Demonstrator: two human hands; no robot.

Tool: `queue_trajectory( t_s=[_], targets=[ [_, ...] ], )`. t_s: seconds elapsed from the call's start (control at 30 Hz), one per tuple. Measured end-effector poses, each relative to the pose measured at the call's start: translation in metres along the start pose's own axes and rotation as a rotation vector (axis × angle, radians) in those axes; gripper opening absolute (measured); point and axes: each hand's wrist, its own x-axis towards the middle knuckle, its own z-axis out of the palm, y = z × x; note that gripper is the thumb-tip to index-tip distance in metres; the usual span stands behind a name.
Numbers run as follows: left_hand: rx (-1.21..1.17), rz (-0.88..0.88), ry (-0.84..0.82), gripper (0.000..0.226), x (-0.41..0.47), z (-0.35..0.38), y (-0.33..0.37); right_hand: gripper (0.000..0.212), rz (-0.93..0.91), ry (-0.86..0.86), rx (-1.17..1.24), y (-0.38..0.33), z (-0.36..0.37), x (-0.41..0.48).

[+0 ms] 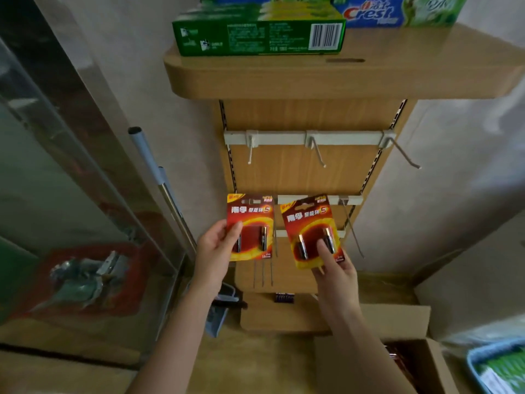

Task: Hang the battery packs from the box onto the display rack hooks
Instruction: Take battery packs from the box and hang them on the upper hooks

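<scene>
My left hand [217, 248] pinches a red and yellow battery pack [251, 220] by its left edge, held upright in front of the second rail of the wooden display rack [298, 172]. A second, slightly tilted battery pack [308, 223] is pinched at its lower part by my right hand [335, 265], thumb on the front. Its top overlaps the second white rail [352, 199]. The upper rail [284, 137] carries three bare metal hooks [318, 153]. The open cardboard box [409, 348] sits at the lower right with more red packs inside.
Green and Crest toothpaste boxes [258, 35] lie on the top shelf [312, 78]. Long bare hooks [353, 234] hang lower on the rack. A mop handle [159, 189] leans at the left beside a glass panel. A blue basket [497, 368] sits at the far lower right.
</scene>
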Motion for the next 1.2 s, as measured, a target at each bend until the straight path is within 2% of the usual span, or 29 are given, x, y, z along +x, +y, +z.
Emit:
queue_trajectory(
  t_s=[0.07,0.3,0.47,0.73,0.97,1.2],
  targets=[
    [-0.034,0.022,0.003,0.017,0.009,-0.001,0.009,0.031,-0.061,0.023,0.047,-0.009,0.010,0.007],
    [-0.121,0.068,0.000,0.014,0.042,0.003,0.022,0.021,-0.143,0.077,0.120,-0.030,0.035,0.031],
    [-0.147,0.072,0.012,0.020,0.058,0.006,0.025,0.035,-0.149,0.106,0.136,-0.034,0.037,0.044],
    [-0.150,0.076,0.017,0.006,0.072,0.013,0.022,0.039,-0.117,0.154,0.139,-0.033,0.034,0.058],
    [-0.159,0.072,0.036,0.008,0.088,0.021,0.014,0.045,-0.096,0.166,0.125,-0.031,0.033,0.071],
    [-0.102,0.076,0.079,0.032,0.120,0.032,0.011,0.043,-0.043,0.153,0.117,-0.038,0.043,0.101]
  ],
)
